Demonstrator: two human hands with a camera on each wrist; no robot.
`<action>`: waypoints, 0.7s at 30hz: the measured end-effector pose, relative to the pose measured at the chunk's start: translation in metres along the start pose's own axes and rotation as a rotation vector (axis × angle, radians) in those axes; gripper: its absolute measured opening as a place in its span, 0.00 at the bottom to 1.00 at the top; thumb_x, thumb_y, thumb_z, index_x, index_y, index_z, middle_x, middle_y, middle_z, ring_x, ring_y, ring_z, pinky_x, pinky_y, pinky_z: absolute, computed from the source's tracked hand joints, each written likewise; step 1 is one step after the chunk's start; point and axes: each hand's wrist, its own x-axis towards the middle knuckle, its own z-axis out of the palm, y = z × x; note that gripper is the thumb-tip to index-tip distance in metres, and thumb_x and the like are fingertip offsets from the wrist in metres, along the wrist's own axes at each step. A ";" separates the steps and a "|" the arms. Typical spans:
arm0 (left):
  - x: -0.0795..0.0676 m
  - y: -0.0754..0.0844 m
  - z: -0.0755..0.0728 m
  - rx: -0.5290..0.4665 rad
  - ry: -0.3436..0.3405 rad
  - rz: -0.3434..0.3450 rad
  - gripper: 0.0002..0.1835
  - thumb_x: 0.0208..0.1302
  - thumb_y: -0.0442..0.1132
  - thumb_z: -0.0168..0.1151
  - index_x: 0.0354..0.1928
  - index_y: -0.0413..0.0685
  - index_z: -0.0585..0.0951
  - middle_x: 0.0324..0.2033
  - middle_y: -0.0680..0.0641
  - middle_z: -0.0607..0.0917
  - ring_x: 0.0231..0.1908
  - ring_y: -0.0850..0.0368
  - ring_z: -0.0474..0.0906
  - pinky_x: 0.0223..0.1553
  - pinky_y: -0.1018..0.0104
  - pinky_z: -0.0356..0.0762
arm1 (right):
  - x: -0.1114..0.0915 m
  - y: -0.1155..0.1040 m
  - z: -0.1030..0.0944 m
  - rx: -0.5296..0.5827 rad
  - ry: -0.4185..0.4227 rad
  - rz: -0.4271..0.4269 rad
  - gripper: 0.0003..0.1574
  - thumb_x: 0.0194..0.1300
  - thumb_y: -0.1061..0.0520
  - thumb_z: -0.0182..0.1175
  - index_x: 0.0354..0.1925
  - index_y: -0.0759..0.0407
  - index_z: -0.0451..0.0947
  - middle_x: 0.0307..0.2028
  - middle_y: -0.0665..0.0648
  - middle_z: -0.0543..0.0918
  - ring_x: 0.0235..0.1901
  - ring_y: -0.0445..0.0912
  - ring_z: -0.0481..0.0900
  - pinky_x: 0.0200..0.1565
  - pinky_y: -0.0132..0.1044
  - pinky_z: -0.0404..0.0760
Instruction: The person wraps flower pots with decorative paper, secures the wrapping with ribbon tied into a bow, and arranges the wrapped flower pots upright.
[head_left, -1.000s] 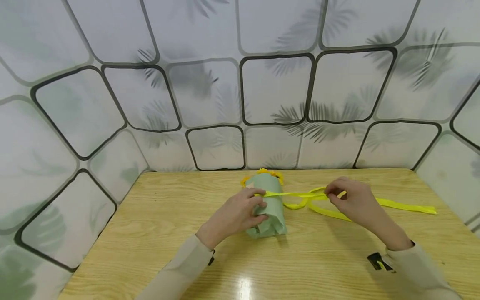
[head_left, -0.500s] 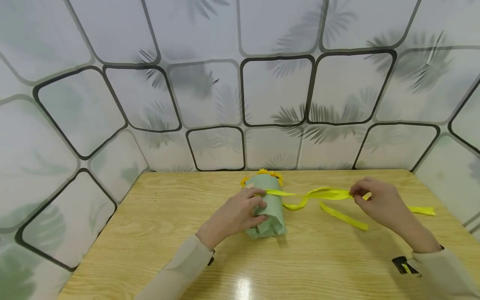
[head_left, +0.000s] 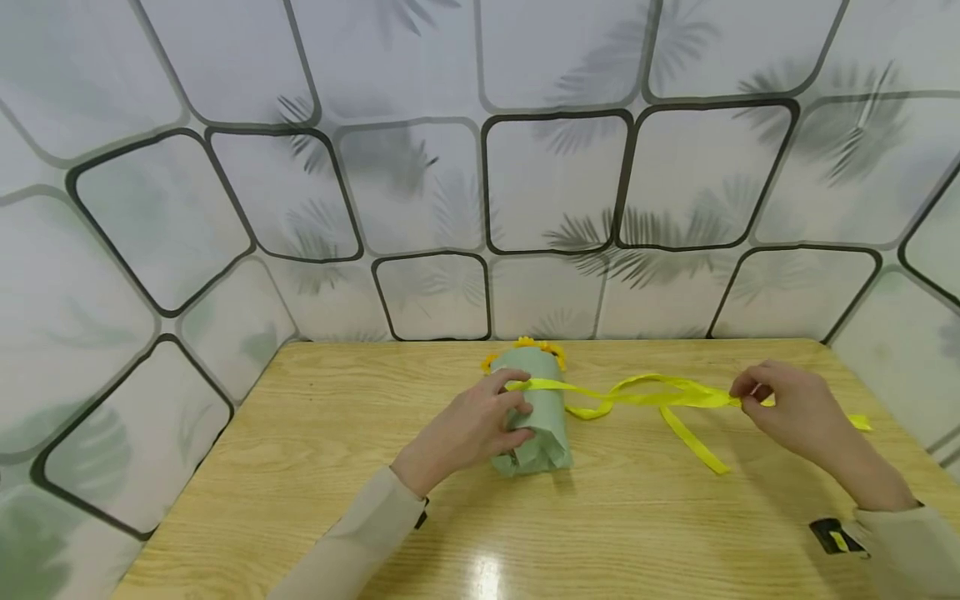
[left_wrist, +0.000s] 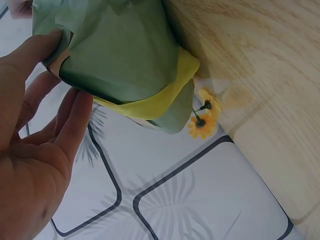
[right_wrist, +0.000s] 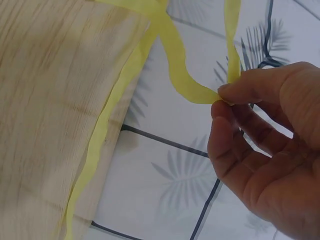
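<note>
A flower bouquet wrapped in pale green paper lies on the table, its small yellow flowers poking out at the far end. My left hand grips the wrapping from the left side, thumb on the paper and fingers at its edge. Around the bouquet's middle runs a yellow ribbon, which stretches off to the right with a loop in it. My right hand pinches the ribbon between thumb and fingertips, well to the right of the bouquet. One ribbon tail hangs loose toward the table.
The wooden table extends on all sides of the bouquet. Behind it stands a pale wall covering with dark rounded outlines and leaf prints. The ribbon's far end shows beyond my right hand.
My right hand has slid to the right along the ribbon, drawing the loop out longer. A loose tail has swung clear and hangs nearer the front. The left hand and bouquet stay put.
</note>
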 end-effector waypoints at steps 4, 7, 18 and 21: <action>0.002 -0.001 -0.002 0.024 -0.003 0.017 0.13 0.63 0.44 0.75 0.44 0.45 0.87 0.58 0.43 0.84 0.48 0.54 0.85 0.55 0.64 0.84 | -0.003 0.006 0.000 0.008 -0.159 0.050 0.10 0.55 0.70 0.66 0.33 0.57 0.85 0.30 0.52 0.83 0.25 0.37 0.71 0.25 0.31 0.69; 0.003 -0.001 -0.002 0.037 -0.007 0.031 0.13 0.62 0.45 0.75 0.43 0.45 0.87 0.57 0.43 0.85 0.54 0.50 0.84 0.59 0.60 0.82 | -0.005 0.010 0.001 0.022 -0.336 0.086 0.11 0.58 0.69 0.64 0.40 0.61 0.86 0.31 0.54 0.82 0.26 0.38 0.67 0.26 0.32 0.68; 0.002 -0.001 0.001 0.040 0.001 0.052 0.13 0.62 0.45 0.75 0.43 0.45 0.87 0.55 0.42 0.86 0.56 0.49 0.83 0.59 0.59 0.83 | -0.011 0.030 -0.014 -0.036 -0.546 0.199 0.12 0.62 0.68 0.55 0.39 0.66 0.85 0.36 0.64 0.88 0.27 0.51 0.79 0.26 0.37 0.67; 0.002 -0.001 0.001 0.042 -0.004 0.051 0.13 0.62 0.45 0.75 0.43 0.45 0.87 0.55 0.43 0.87 0.55 0.49 0.83 0.59 0.59 0.83 | -0.012 0.037 -0.024 -0.076 -0.552 0.232 0.10 0.62 0.68 0.55 0.37 0.68 0.83 0.33 0.63 0.87 0.24 0.47 0.72 0.25 0.38 0.67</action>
